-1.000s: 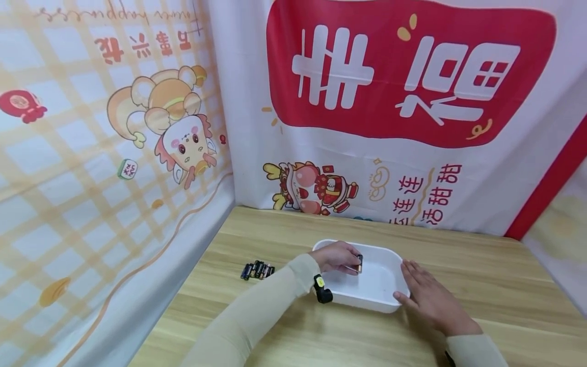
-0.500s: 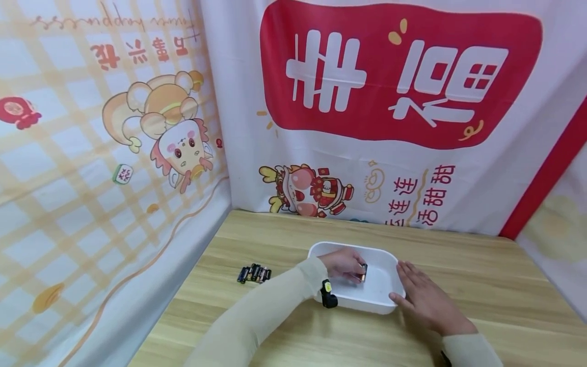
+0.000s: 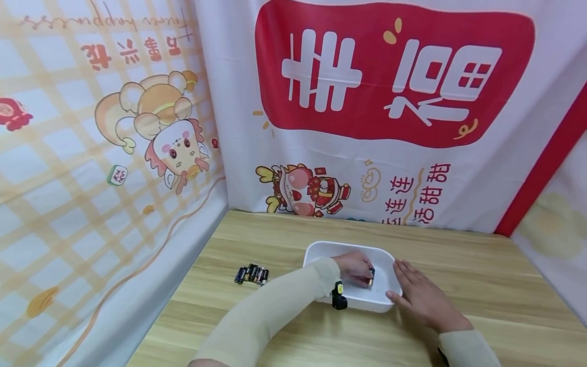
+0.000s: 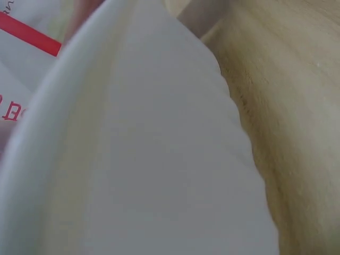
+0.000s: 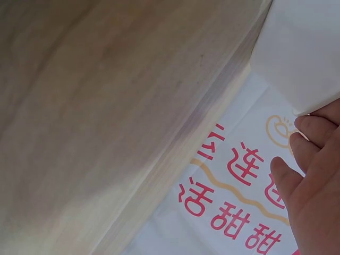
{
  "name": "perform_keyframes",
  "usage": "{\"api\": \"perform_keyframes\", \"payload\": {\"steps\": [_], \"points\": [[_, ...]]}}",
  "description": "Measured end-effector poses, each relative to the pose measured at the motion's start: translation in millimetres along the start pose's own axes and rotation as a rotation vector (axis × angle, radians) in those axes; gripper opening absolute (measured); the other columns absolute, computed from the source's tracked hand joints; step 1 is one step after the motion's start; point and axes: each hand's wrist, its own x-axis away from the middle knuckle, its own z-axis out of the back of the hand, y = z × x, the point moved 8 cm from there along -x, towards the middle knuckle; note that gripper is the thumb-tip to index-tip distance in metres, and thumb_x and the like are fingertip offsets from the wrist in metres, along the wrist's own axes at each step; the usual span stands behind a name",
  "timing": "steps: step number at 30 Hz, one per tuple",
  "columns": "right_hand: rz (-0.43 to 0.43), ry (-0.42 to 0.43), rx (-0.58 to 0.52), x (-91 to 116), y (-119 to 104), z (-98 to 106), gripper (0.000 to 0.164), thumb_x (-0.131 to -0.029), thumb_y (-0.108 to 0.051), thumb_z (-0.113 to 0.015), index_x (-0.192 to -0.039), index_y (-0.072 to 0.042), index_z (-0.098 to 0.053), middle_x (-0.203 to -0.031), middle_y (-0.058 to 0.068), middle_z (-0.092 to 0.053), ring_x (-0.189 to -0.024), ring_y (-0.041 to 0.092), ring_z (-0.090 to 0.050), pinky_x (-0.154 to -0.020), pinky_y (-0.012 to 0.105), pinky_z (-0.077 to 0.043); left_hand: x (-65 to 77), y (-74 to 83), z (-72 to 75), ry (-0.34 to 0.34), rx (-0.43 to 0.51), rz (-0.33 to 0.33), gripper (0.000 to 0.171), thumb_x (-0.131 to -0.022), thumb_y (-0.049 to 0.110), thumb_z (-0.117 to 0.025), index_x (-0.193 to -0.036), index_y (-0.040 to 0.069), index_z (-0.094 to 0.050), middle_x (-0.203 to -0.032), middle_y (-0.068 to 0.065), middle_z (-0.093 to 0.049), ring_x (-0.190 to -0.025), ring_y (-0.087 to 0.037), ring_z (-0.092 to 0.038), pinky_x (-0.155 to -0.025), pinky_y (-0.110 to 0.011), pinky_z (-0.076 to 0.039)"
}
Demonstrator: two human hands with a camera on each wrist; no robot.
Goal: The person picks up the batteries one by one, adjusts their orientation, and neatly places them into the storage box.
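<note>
A white plastic tray with rounded corners sits on the table. My left hand reaches down inside it and pinches a small dark battery with a copper-coloured end, low over the tray floor. In the left wrist view only the tray's outer wall shows large; hand and battery are hidden there. My right hand rests against the tray's right end, fingers fairly straight along the wall and thumb at the near corner. The right wrist view has these fingers at the tray's edge.
Several batteries lie side by side on the wooden table, left of the tray. A printed cloth hangs behind the table, and a checked one along its left side.
My left hand has moved right inside the tray with the battery, toward the tray's right end. The right hand stays at the tray's end. The head view has shifted slightly.
</note>
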Motion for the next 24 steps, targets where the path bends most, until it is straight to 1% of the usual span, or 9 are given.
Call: {"api": "perform_keyframes", "payload": {"steps": [3,5,7,10,12,14,16,20,24], "points": [[0.002,-0.001,-0.001,-1.0,-0.4,0.2,0.077,-0.099,-0.052,-0.047,-0.145,0.008,-0.034,-0.153,0.023,-0.03,-0.14,0.041,-0.025,-0.112,0.054,-0.026,-4.1,3.0,-5.0,0.002,-0.023,-0.004,0.01,-0.086,-0.006,-0.064,-0.093,-0.003,-0.07,-0.078,-0.013,-0.066,-0.066,-0.022,-0.064,-0.06,-0.03,-0.058],[-0.003,-0.004,-0.004,-0.9,-0.2,0.4,0.077,-0.099,-0.052,-0.047,-0.145,0.008,-0.034,-0.153,0.023,-0.03,-0.14,0.041,-0.025,-0.112,0.054,-0.026,-8.0,3.6,-8.5,0.021,-0.02,0.004,0.006,-0.085,-0.006,-0.065,-0.086,-0.003,-0.069,-0.076,-0.013,-0.066,-0.064,-0.022,-0.064,-0.058,-0.029,-0.058],[-0.01,-0.009,-0.004,-0.8,0.2,0.5,0.078,-0.099,-0.053,-0.046,-0.145,0.008,-0.035,-0.153,0.022,-0.03,-0.14,0.041,-0.025,-0.112,0.054,-0.027,-11.7,3.4,-10.7,0.054,-0.01,0.016,0.006,-0.083,-0.006,-0.066,-0.08,-0.002,-0.068,-0.074,-0.013,-0.066,-0.06,-0.021,-0.063,-0.056,-0.029,-0.058],[-0.016,-0.015,-0.003,-1.0,0.4,1.3,0.078,-0.098,-0.054,-0.046,-0.145,0.007,-0.035,-0.153,0.022,-0.03,-0.14,0.041,-0.025,-0.112,0.054,-0.026,-13.0,5.0,-12.5,0.122,0.005,0.034,0.006,-0.079,-0.009,-0.067,-0.075,-0.004,-0.067,-0.069,-0.013,-0.066,-0.056,-0.021,-0.062,-0.054,-0.029,-0.057],[-0.014,-0.009,0.004,-1.4,1.0,2.6,0.078,-0.098,-0.054,-0.046,-0.145,0.008,-0.035,-0.153,0.022,-0.03,-0.14,0.041,-0.025,-0.112,0.054,-0.026,-13.9,7.5,-14.2,0.143,0.0,0.037,0.006,-0.078,-0.01,-0.068,-0.074,-0.005,-0.067,-0.067,-0.013,-0.066,-0.055,-0.02,-0.062,-0.054,-0.029,-0.057],[-0.009,0.004,0.007,-1.8,0.9,3.6,0.078,-0.098,-0.053,-0.047,-0.145,0.008,-0.036,-0.152,0.022,-0.031,-0.14,0.041,-0.026,-0.112,0.054,-0.027,-13.9,10.1,-15.9,0.155,-0.008,0.037,0.006,-0.077,-0.01,-0.069,-0.073,-0.005,-0.067,-0.066,-0.013,-0.066,-0.054,-0.021,-0.063,-0.054,-0.029,-0.058],[-0.003,0.011,0.006,-2.1,0.3,3.3,0.077,-0.098,-0.053,-0.048,-0.145,0.008,-0.036,-0.152,0.022,-0.032,-0.139,0.041,-0.027,-0.112,0.054,-0.027,-15.5,9.9,-17.3,0.157,-0.031,0.045,0.009,-0.077,-0.009,-0.07,-0.071,-0.004,-0.066,-0.064,-0.012,-0.066,-0.054,-0.02,-0.063,-0.053,-0.029,-0.058],[-0.007,0.012,0.002,-1.0,-0.7,0.9,0.078,-0.098,-0.054,-0.048,-0.145,0.007,-0.036,-0.152,0.022,-0.032,-0.139,0.04,-0.027,-0.112,0.054,-0.028,-15.6,9.2,-21.2,0.156,-0.055,0.05,0.009,-0.078,-0.008,-0.07,-0.07,-0.004,-0.067,-0.063,-0.012,-0.065,-0.055,-0.021,-0.063,-0.053,-0.029,-0.058],[-0.016,0.023,0.008,0.0,0.3,0.4,0.078,-0.098,-0.054,-0.047,-0.145,0.007,-0.036,-0.151,0.022,-0.033,-0.14,0.039,-0.028,-0.112,0.054,-0.028,-16.5,11.4,-24.0,0.155,-0.061,0.024,0.011,-0.076,-0.009,-0.07,-0.069,-0.003,-0.066,-0.063,-0.012,-0.065,-0.055,-0.022,-0.064,-0.053,-0.03,-0.058]]}}
